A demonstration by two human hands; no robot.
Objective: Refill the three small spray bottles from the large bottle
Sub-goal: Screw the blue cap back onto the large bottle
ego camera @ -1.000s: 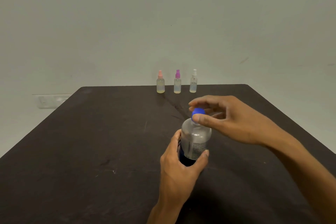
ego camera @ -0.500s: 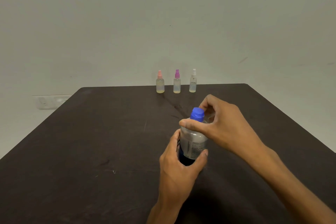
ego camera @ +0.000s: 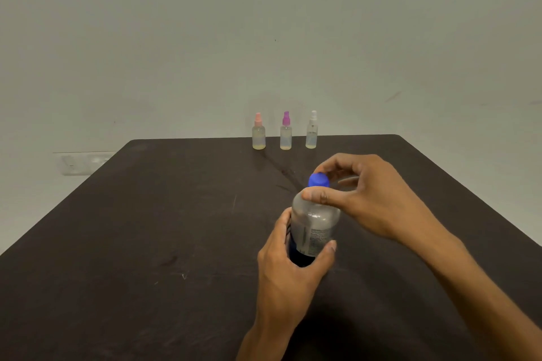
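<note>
The left hand [ego camera: 290, 269] is nearest, wrapped around the lower body of the large bottle [ego camera: 315, 223], thumb on one side and fingers curled round the other, holding it upright on the dark table [ego camera: 146, 243]. The bottle is clear, with a printed label on its side, and stands a little right of the table's middle. On top of the bottle sits the blue cap [ego camera: 318, 180]. The right hand [ego camera: 369, 199] comes in from the right of the bottle and closes on that cap: the thumb lies across the bottle's shoulder just below the cap, and the curled fingers arch over and behind it, so it has hold of the cap.

Well beyond the bottle, along the table's far edge, three small spray bottles stand upright in a row, apart from one another: the pink-topped spray bottle [ego camera: 258, 135] to the left, the purple-topped spray bottle [ego camera: 286, 134] in the middle, and the white-topped spray bottle [ego camera: 312, 133] to the right. Each holds a little pale liquid at the bottom. Behind them rises a plain wall [ego camera: 264, 23].
</note>
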